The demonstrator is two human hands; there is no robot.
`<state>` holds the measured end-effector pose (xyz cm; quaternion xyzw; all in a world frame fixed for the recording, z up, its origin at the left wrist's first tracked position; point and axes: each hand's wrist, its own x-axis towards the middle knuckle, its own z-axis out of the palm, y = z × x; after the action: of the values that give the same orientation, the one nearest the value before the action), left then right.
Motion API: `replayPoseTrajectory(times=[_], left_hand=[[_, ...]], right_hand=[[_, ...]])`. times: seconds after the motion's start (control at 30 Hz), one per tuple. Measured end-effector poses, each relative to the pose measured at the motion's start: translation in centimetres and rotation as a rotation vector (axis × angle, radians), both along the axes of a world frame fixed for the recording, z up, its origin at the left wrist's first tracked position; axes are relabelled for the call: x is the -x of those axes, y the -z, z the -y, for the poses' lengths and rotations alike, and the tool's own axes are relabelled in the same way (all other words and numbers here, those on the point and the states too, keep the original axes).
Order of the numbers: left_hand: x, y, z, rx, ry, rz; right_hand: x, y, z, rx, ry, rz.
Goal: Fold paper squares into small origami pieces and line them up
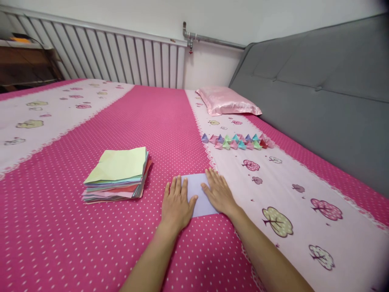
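Left hand (175, 205) and right hand (218, 192) lay flat, fingers spread, gripping nothing, pressing the lavender sheet (194, 184) onto the bedspread (152, 121); row of folded pieces (237, 142) was done, thick paper stack (117, 174) left unfolded, so probably midway.

Left hand (176, 202) and right hand (219, 194) are bare, like both forearms.

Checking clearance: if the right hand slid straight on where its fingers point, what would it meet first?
Likely only bare bedsheet; the right hand points left of the folded paper shapes, though depth is unclear.
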<state>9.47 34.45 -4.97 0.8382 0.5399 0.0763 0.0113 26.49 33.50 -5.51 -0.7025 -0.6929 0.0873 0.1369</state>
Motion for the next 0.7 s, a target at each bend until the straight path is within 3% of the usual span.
replayPoseTrajectory(times=[0.23,0.37,0.53,0.7], left_hand=[[-0.1,-0.3,-0.2,0.016,-0.004,-0.012],[0.0,-0.2,-0.3,-0.001,0.007,-0.011],[0.0,-0.1,-0.4,-0.018,0.010,0.009],[0.0,-0.2,-0.4,0.010,0.009,-0.005]], right_hand=[[-9.6,0.6,-2.6,0.084,0.284,0.077],[-15.7,1.0,-2.3,0.081,0.406,0.186],[-23.0,1.6,1.2,0.123,0.594,0.251],[-29.5,2.0,8.3,0.073,0.782,0.295]])
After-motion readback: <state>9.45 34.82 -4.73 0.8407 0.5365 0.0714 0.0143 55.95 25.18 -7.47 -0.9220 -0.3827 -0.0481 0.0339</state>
